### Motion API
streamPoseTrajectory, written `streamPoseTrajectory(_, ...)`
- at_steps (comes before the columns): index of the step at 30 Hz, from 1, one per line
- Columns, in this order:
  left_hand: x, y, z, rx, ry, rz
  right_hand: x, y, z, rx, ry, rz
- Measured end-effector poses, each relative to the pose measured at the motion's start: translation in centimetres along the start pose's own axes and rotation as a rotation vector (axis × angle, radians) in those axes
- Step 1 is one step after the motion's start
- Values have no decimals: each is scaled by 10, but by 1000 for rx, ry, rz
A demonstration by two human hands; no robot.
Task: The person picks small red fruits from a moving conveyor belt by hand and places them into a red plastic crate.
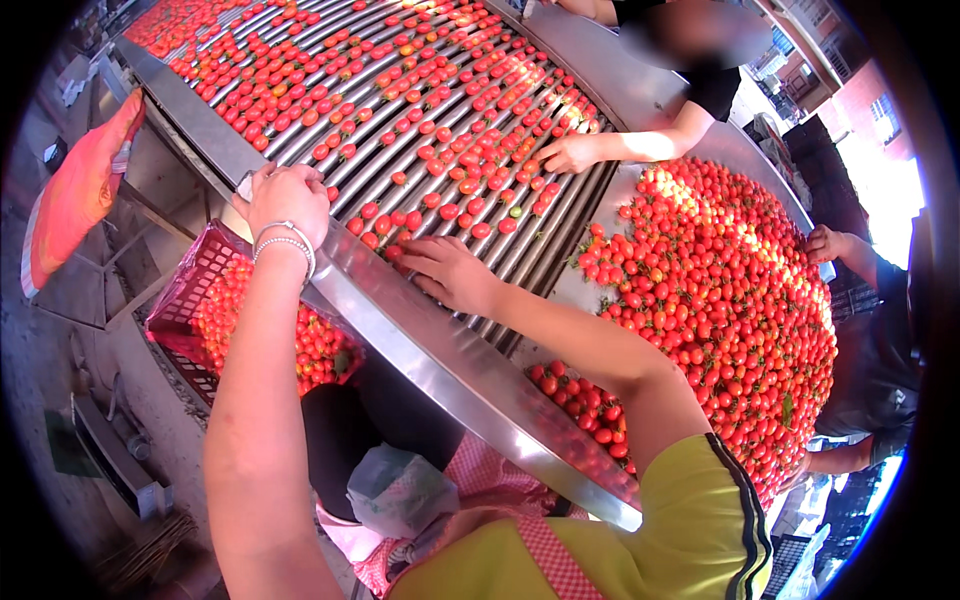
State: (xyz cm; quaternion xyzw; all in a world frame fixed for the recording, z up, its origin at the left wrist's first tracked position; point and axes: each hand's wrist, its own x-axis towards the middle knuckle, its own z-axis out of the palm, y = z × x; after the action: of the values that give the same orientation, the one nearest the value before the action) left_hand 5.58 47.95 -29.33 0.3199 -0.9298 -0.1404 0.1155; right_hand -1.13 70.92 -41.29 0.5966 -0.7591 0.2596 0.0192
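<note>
Red tomatoes (449,212) lie (loosely scattered) just beyond the right hand (450,272).

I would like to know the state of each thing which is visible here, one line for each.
Left hand: resting on the metal rim, grip unclear
Right hand: palm down, low over the rollers
Co-worker's hand: low over the rollers
Rollers: partly covered with loose tomatoes
Tomato pile: heaped, mostly red
Crate: open-topped, holding tomatoes

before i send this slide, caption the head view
Left hand at the metal rim, right hand by tomatoes on the rollers, a co-worker's hand across from them.
</note>
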Motion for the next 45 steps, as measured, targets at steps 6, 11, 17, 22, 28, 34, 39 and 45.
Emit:
streamPoseTrajectory(6,0,0,2,7,27,18,-25,63,-19,-73,465,424)
streamPoseTrajectory(11,-2,4,-1,21,1,11,-43,118,-35,-159,264,885)
streamPoseTrajectory(17,-3,2,-2,6,0,8,-31,123,-29,-145,370,765)
streamPoseTrajectory(22,-1,3,2,0,22,12,-21,143,-17,-219,390,566)
streamPoseTrajectory(28,-1,3,3,25,17,26,5,127,-19,553,625,1028)
streamPoseTrajectory(34,-1,10,2,19,13,34,56,80,-24,1702,684,1009)
streamPoseTrajectory(39,-2,-1,2,62,-21,17,152,-47,-49,1038,460,521)
streamPoseTrajectory(45,15,-30,38,171,157,94,218,-105,-38,1077,212,207)
